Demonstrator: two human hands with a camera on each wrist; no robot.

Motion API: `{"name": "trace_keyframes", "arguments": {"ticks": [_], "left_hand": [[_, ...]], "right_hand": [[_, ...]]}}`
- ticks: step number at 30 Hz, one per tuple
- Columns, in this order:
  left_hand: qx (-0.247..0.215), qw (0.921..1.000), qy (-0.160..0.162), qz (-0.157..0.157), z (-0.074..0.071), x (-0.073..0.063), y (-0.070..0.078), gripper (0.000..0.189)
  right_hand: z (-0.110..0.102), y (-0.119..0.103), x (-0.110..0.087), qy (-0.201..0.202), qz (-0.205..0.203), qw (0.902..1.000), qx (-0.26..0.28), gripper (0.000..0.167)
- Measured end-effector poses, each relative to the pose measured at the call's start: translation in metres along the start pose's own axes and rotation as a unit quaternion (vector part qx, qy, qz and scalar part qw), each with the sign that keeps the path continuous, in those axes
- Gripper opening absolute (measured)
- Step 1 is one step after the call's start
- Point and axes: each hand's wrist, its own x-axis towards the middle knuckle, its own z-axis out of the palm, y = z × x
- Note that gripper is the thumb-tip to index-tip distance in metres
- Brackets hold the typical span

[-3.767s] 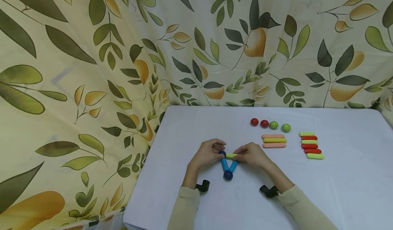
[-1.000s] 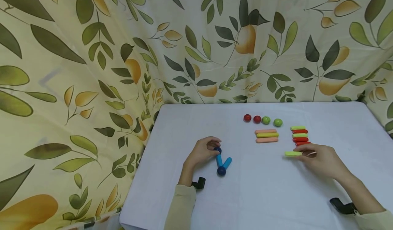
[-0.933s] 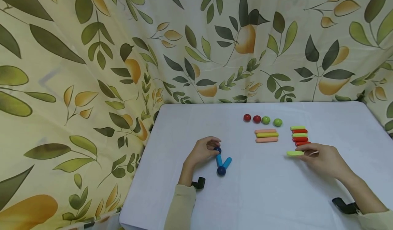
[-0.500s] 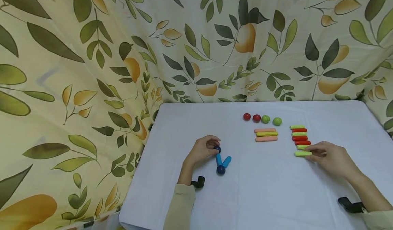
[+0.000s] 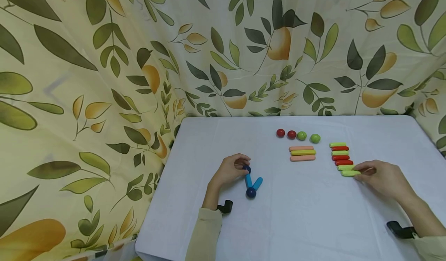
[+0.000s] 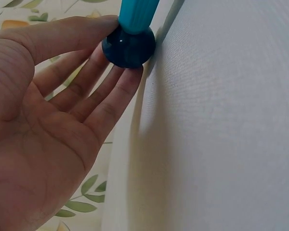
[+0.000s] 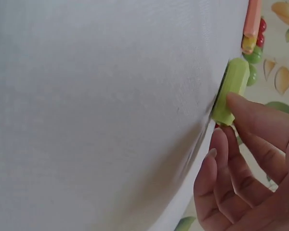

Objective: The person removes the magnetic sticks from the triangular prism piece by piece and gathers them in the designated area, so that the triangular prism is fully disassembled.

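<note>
In the head view my left hand (image 5: 228, 170) holds a dark blue ball (image 5: 246, 169) between thumb and fingertips. A blue stick (image 5: 248, 181) runs from it to a second dark blue ball (image 5: 251, 193), and another blue stick (image 5: 258, 183) slants up from there, forming a V. The left wrist view shows the thumb and a fingertip on the held ball (image 6: 127, 50). On the right, my right hand (image 5: 385, 177) pinches the right end of a light green stick (image 5: 349, 173), at the near end of a column of sticks. The right wrist view shows the thumb on this green stick (image 7: 235, 79).
The column continues away with red sticks (image 5: 340, 157) and light green sticks (image 5: 340, 153), alternating. Left of it lie pink sticks (image 5: 302, 158) and a yellow stick (image 5: 303, 152). Behind are red balls (image 5: 291, 134) and green balls (image 5: 315, 138) in a row. A patterned curtain (image 5: 216, 59) borders the white table (image 5: 296, 222).
The light green stick left the V between the blue pieces and moved right in my right hand, down to the near end of the column. My left hand stays at the ball.
</note>
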Motion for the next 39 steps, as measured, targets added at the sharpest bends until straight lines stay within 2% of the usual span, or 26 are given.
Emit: {"name": "trace_keyframes", "arguments": {"ticks": [6,9,12,16,19,22,24,29,34,39], "left_hand": [[-0.003,1.0,-0.005,-0.003,-0.001,-0.001,0.002,0.046],[0.004,1.0,-0.003,0.0,-0.002,-0.001,0.003,0.045],[0.014,0.9999,0.0,0.005,-0.002,-0.001,0.003,0.044],[0.03,0.9994,0.013,0.005,-0.003,-0.002,0.004,0.042],[0.042,0.9987,0.026,-0.006,-0.003,-0.003,0.005,0.041],[0.05,0.9978,0.038,-0.023,-0.003,-0.003,0.005,0.045],[0.054,0.9971,0.045,-0.031,-0.002,-0.002,0.004,0.051],[0.068,0.9953,0.055,-0.042,0.0,0.002,0.001,0.061],[0.073,0.9948,0.052,-0.047,0.002,0.003,0.001,0.059],[0.08,0.9942,0.054,-0.048,0.002,0.002,0.001,0.057]], "right_hand": [[-0.004,-0.011,-0.002,0.002,0.03,0.9995,0.0,0.034],[-0.007,-0.024,-0.002,0.015,0.027,0.9995,0.007,0.038],[-0.007,-0.041,-0.002,0.021,0.0,0.9997,0.015,0.037],[0.002,-0.068,0.002,-0.017,-0.062,0.9972,0.04,0.033],[0.016,-0.087,0.006,-0.092,-0.112,0.9871,0.067,0.034],[0.034,-0.108,0.011,-0.164,-0.154,0.9698,0.095,0.034],[0.046,-0.122,0.013,-0.196,-0.176,0.9579,0.114,0.034],[0.068,-0.155,0.019,-0.216,-0.199,0.9451,0.143,0.035],[0.084,-0.179,0.027,-0.223,-0.214,0.9404,0.142,0.037],[0.1,-0.192,0.035,-0.214,-0.228,0.9395,0.14,0.039]]}}
